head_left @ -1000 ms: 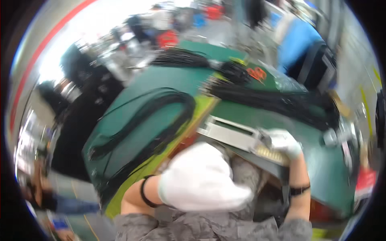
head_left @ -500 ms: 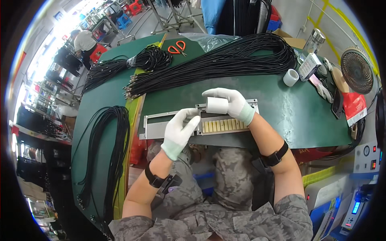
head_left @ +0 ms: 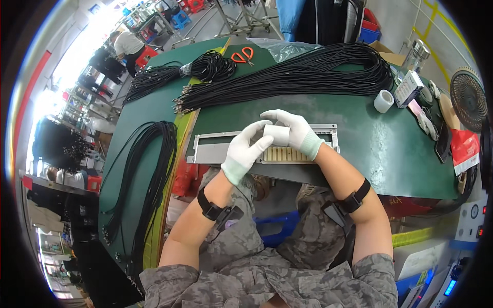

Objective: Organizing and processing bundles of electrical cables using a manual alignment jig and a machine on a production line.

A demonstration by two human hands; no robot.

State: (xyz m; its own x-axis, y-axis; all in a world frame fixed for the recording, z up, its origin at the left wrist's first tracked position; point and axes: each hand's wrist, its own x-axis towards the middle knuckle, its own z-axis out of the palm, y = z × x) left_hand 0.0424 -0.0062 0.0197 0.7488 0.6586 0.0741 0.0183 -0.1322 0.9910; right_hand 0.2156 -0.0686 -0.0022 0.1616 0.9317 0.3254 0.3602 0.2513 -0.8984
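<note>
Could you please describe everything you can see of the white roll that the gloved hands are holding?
The white roll is a small, smooth cylinder, apparently tape or paper, lying sideways above the grey metal frame on the green table. The right hand wraps it from behind, and the left hand fingertips touch its near end. Both wear white gloves. Its core is hidden.

Both gloved hands meet over a grey metal frame [head_left: 215, 146] lying at the near edge of the green table [head_left: 359, 133]: the right hand [head_left: 295, 131] grips a white roll of tape [head_left: 276, 134], and the left hand [head_left: 242, 151] touches its end, perhaps pinching a loose end. Behind them lies a large bundle of black cables [head_left: 308, 74], with orange scissors [head_left: 241, 55] beyond and a second white roll [head_left: 383, 101] to the right.
</note>
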